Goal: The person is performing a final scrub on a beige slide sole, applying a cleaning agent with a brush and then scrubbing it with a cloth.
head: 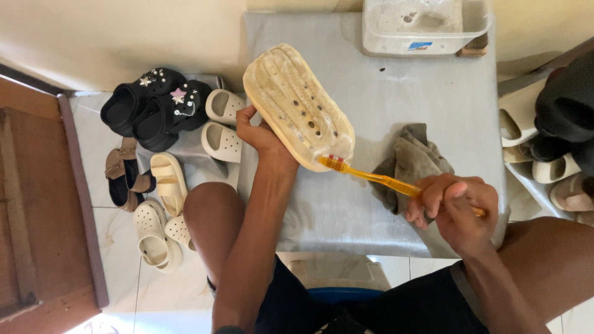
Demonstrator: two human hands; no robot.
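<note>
From above, the left hand is clasped around the edge of a cream slipper, holding it sole-up over the grey table. The right hand is closed around an orange toothbrush, its bristles touching the sole's near end. A grey rag lies just beside them. Pairs of shoes sit on the floor at left, and a plastic tub at the table's far edge.
</note>
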